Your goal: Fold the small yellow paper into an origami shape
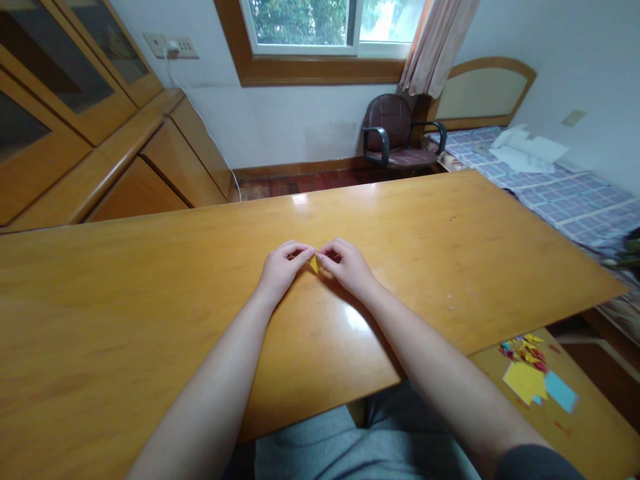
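Note:
A small folded piece of yellow paper (314, 263) sits between my two hands at the middle of the wooden table (150, 300). My left hand (281, 268) pinches its left side, fingers curled. From the other side my right hand (346, 265) pinches it the same way, fingers bent inward. Both hands rest on the table surface and their fingertips almost meet over the paper, which is mostly hidden.
A lower wooden surface at the bottom right holds yellow and blue paper sheets (535, 381) and several coloured scraps (523, 350). Wooden cabinets (75, 133) stand on the left. A dark office chair (395, 130) and a bed (560, 187) lie beyond the table.

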A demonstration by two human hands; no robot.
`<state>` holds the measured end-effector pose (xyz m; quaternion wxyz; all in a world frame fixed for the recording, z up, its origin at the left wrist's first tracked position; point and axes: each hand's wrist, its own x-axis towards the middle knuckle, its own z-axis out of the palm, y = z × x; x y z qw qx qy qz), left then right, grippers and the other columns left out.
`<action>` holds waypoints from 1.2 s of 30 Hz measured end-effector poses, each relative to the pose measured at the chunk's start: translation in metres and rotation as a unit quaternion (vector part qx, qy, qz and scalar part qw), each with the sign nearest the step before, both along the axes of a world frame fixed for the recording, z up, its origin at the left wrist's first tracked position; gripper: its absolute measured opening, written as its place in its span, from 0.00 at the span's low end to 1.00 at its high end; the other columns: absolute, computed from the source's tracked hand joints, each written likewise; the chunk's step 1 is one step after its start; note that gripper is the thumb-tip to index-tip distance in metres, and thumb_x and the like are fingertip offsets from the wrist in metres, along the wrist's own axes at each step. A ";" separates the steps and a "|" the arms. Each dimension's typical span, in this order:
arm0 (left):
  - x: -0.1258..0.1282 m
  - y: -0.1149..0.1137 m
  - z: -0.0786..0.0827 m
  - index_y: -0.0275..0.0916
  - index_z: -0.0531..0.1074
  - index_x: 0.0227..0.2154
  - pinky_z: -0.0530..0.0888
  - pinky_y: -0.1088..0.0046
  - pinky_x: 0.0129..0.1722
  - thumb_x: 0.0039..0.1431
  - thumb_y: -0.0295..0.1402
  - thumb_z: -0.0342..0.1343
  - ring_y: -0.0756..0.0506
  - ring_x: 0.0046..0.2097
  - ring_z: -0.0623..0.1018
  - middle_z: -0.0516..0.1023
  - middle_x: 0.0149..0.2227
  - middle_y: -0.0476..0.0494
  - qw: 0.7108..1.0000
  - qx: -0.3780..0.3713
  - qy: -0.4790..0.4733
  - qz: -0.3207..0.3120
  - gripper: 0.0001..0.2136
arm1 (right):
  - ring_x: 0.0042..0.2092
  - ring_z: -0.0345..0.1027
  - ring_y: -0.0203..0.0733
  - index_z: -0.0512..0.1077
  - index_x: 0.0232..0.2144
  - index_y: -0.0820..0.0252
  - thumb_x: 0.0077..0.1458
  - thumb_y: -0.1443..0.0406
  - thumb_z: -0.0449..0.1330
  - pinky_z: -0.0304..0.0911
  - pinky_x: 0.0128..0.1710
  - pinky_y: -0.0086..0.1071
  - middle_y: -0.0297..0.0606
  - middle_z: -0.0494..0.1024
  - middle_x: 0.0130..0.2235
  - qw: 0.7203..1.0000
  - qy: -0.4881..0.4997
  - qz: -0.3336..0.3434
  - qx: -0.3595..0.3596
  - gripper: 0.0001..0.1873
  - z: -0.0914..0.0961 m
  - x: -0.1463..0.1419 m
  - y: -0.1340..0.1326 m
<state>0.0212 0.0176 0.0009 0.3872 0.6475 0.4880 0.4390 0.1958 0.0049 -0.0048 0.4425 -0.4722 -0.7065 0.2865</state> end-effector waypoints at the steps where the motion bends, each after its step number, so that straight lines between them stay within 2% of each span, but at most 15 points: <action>1: 0.000 0.000 0.000 0.38 0.79 0.28 0.70 0.73 0.39 0.53 0.41 0.61 0.47 0.36 0.76 0.79 0.32 0.46 1.000 0.001 0.000 0.001 0.10 | 0.35 0.68 0.36 0.74 0.29 0.61 0.56 0.65 0.60 0.62 0.37 0.30 0.35 0.75 0.31 1.000 -0.001 0.000 0.000 0.05 0.000 0.000 0.000; 6: -0.001 0.000 -0.001 0.37 0.78 0.28 0.68 0.75 0.30 0.52 0.42 0.61 0.49 0.28 0.72 0.75 0.25 0.49 0.996 -0.051 -0.067 0.006 0.11 | 0.35 0.69 0.36 0.75 0.34 0.61 0.54 0.61 0.62 0.63 0.35 0.29 0.37 0.77 0.34 0.999 0.021 0.007 -0.045 0.09 0.001 -0.002 0.000; 12: -0.001 -0.003 -0.003 0.37 0.76 0.26 0.64 0.77 0.22 0.51 0.42 0.62 0.52 0.22 0.68 0.75 0.22 0.50 0.992 -0.082 -0.094 0.016 0.12 | 0.30 0.68 0.35 0.76 0.31 0.61 0.55 0.59 0.61 0.62 0.31 0.28 0.34 0.77 0.28 0.991 0.056 0.030 -0.116 0.11 -0.001 -0.002 0.000; 19: -0.001 -0.002 -0.001 0.37 0.74 0.24 0.66 0.77 0.25 0.53 0.41 0.61 0.52 0.24 0.69 0.74 0.22 0.50 0.993 -0.070 -0.090 0.003 0.11 | 0.29 0.66 0.34 0.76 0.31 0.62 0.55 0.60 0.60 0.60 0.30 0.27 0.32 0.75 0.26 0.988 0.081 0.043 -0.128 0.10 -0.002 -0.002 0.002; 23: -0.001 -0.001 0.000 0.37 0.74 0.26 0.65 0.77 0.24 0.53 0.41 0.61 0.52 0.23 0.69 0.75 0.22 0.50 0.992 -0.084 -0.092 -0.011 0.11 | 0.29 0.67 0.34 0.75 0.31 0.62 0.55 0.60 0.60 0.61 0.31 0.27 0.33 0.76 0.28 0.986 0.092 0.037 -0.134 0.10 -0.004 -0.002 0.002; 28: 0.000 -0.002 0.000 0.37 0.74 0.26 0.68 0.76 0.27 0.51 0.41 0.62 0.51 0.25 0.72 0.76 0.23 0.49 0.989 -0.085 -0.119 0.008 0.11 | 0.30 0.67 0.35 0.75 0.34 0.62 0.52 0.56 0.62 0.62 0.30 0.27 0.34 0.77 0.30 0.981 0.109 0.052 -0.153 0.14 -0.006 -0.003 0.002; 36: -0.001 -0.001 -0.001 0.36 0.72 0.25 0.68 0.77 0.29 0.54 0.40 0.61 0.52 0.25 0.71 0.74 0.22 0.50 0.988 -0.084 -0.126 -0.010 0.12 | 0.28 0.63 0.33 0.75 0.30 0.64 0.51 0.56 0.62 0.58 0.29 0.26 0.32 0.73 0.26 0.969 0.140 0.053 -0.198 0.14 0.000 -0.002 -0.001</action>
